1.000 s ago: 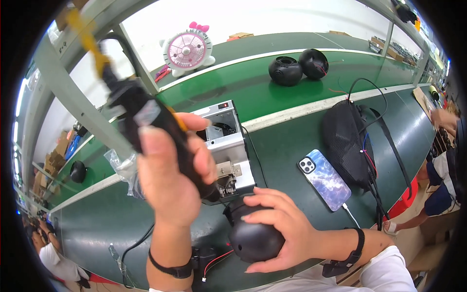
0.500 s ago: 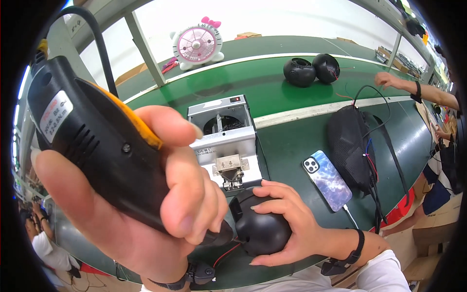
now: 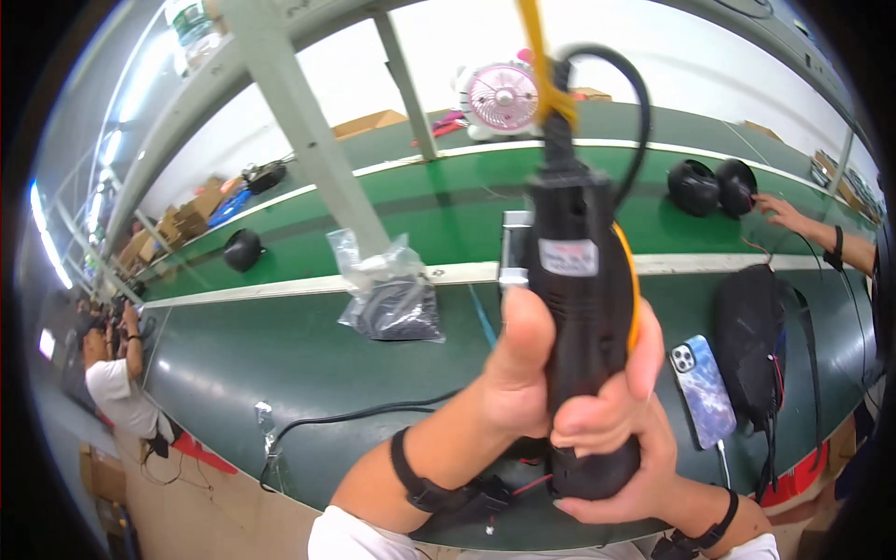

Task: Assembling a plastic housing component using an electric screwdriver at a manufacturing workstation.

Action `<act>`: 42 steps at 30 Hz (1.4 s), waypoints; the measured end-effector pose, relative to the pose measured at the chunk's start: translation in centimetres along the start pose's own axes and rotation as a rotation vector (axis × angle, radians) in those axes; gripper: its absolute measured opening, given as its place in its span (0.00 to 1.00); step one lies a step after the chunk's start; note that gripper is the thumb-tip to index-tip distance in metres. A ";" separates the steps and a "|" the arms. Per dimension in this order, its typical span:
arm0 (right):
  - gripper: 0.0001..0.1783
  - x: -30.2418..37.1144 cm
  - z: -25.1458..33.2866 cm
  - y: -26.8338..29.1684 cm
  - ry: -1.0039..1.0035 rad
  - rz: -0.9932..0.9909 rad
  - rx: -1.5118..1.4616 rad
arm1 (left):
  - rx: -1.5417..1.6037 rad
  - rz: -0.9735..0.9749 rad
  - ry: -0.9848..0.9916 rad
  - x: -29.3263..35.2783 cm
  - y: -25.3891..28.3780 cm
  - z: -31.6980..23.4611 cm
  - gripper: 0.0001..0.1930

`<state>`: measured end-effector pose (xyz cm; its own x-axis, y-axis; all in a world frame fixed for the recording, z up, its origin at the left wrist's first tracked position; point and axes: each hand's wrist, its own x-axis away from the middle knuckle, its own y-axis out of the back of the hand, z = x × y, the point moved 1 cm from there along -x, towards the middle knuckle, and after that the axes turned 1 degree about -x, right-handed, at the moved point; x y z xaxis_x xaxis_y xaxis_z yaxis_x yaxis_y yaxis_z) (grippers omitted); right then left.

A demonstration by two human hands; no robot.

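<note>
My left hand (image 3: pixel 602 415) is wrapped round the black and yellow body of a corded electric screwdriver (image 3: pixel 583 317), raised upright close to the camera. Its tip is hidden. Below and partly behind the tool, my right hand (image 3: pixel 658 471) cups a round black housing (image 3: pixel 597 476), of which only the lower part shows. A short red wire (image 3: pixel 534 483) comes off beside the housing. Behind the screwdriver, only the left edge of a silver screw feeder machine (image 3: pixel 515 245) can be seen.
A phone (image 3: pixel 704 390) and black bag (image 3: pixel 747 327) lie right. A plastic bag of dark parts (image 3: pixel 397 308) lies left of the screwdriver. Round housings (image 3: pixel 693 189) sit on the green belt, with another person's hand (image 3: pixel 782 213) beside them. A cable (image 3: pixel 355 409) crosses the bench.
The view has swung left. My left hand has brought the screwdriver over the housing, now covering most of it. The other person's hand has moved to the round housings on the belt.
</note>
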<state>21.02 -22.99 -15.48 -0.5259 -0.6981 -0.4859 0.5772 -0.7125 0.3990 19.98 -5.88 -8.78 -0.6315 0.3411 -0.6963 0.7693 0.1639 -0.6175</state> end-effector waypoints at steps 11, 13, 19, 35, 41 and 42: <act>0.44 -1.0 1.3 -0.7 0.147 0.048 0.064 | 0.073 0.029 0.087 1.2 0.2 0.1 0.41; 0.44 -0.7 1.4 -0.9 0.107 0.052 0.023 | 0.033 0.026 0.099 1.2 -0.1 0.0 0.41; 0.53 -0.2 0.1 0.2 0.102 0.091 -0.039 | -0.201 -0.098 0.283 0.4 -1.8 -0.8 0.43; 0.51 -0.1 0.0 2.0 0.003 -0.080 -0.083 | -1.474 -0.879 0.552 12.3 -1.6 -1.8 0.38; 0.58 1.1 -0.2 -0.3 0.090 0.193 -0.551 | -1.219 -0.699 0.510 12.7 -4.4 0.8 0.50; 0.58 1.3 0.5 -0.4 0.171 0.174 -0.433 | -1.111 -0.676 0.463 13.1 -4.0 1.0 0.50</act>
<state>19.83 -23.63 -15.88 -0.3094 -0.7565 -0.5762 0.8728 -0.4664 0.1437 8.56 -2.98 -15.80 -0.9884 0.1385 -0.0619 0.1398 0.9900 -0.0174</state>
